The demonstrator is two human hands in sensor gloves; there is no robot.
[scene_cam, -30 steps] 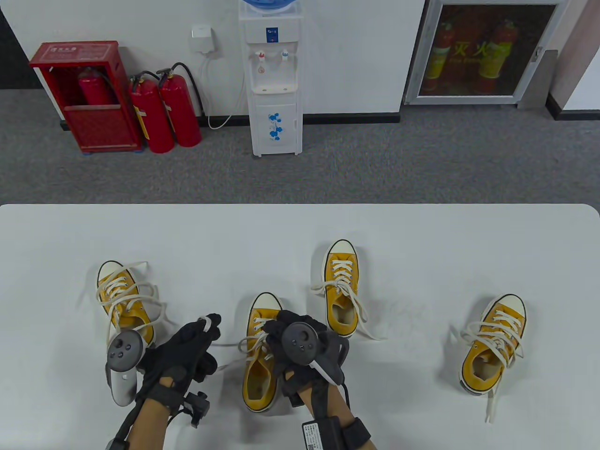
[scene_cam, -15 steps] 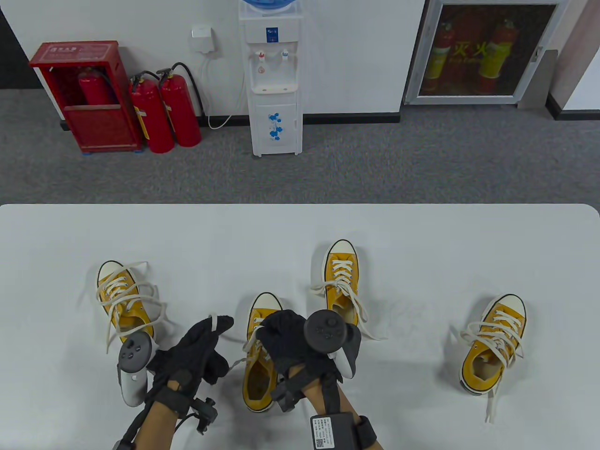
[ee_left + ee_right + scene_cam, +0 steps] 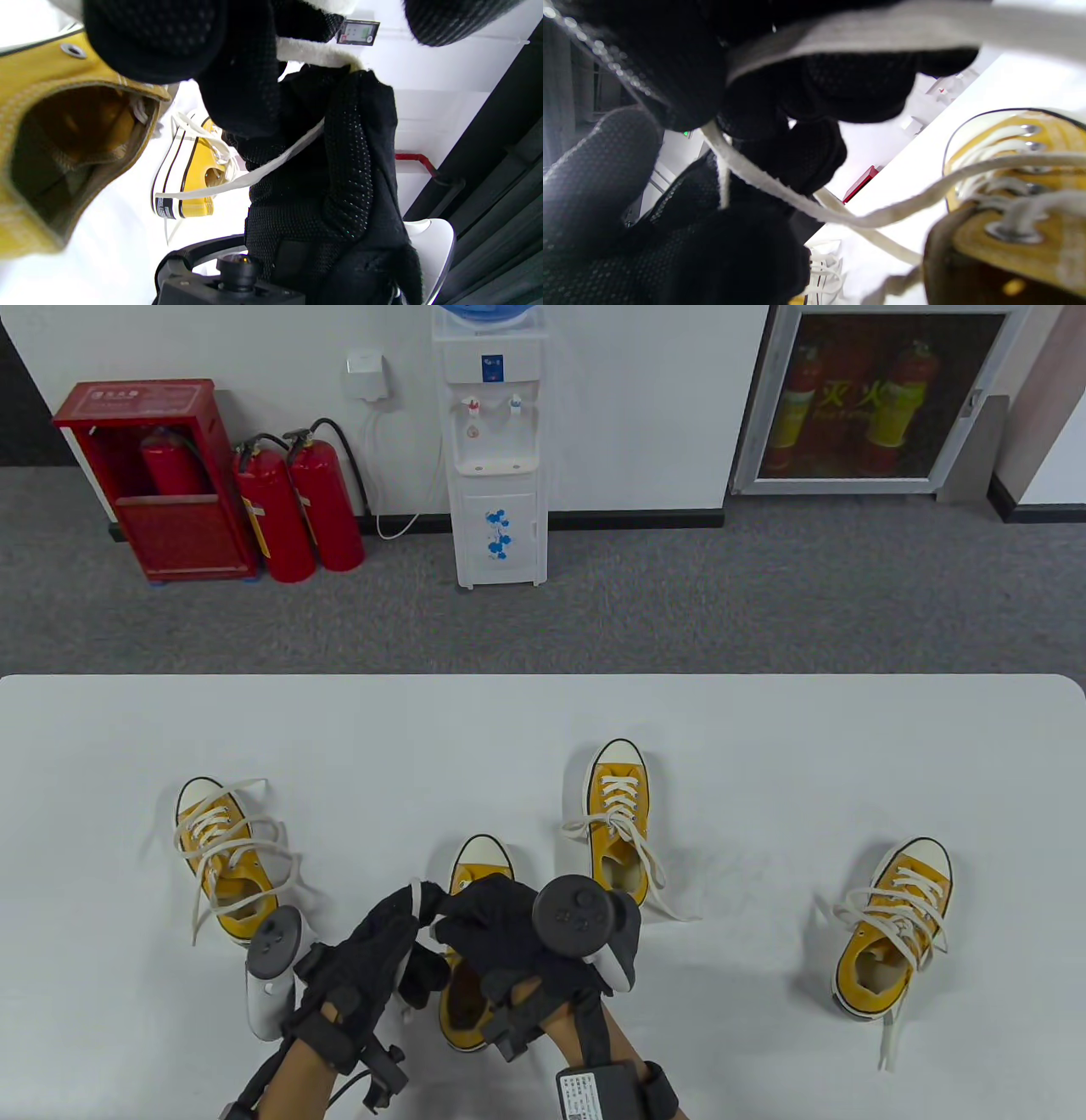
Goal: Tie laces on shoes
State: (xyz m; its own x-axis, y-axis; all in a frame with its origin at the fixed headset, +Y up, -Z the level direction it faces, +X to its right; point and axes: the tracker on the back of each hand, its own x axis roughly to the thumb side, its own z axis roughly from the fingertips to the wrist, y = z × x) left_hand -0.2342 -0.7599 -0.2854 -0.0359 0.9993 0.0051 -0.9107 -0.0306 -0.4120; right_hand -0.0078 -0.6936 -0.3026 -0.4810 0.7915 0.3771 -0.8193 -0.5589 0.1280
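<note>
We are working the knot on the middle yellow sneaker (image 3: 475, 899), which sits on the white surface (image 3: 543, 729) at the near edge, between the far-left sneaker (image 3: 222, 848) and the already tied sneaker (image 3: 618, 823) just beyond it to the right. To do this step well, we judge that we should keep both strands taut and level above the tongue, cross them cleanly and pull evenly so the shoe does not slide. Our left hand (image 3: 382, 933) is curled round the white lace (image 3: 271, 163), which runs across its palm and up over its fingers. Our right hand (image 3: 501, 925) meets it directly above the sneaker's opening, fingers bent and pinching the other strand (image 3: 763, 186). Neither hand is slack.
</note>
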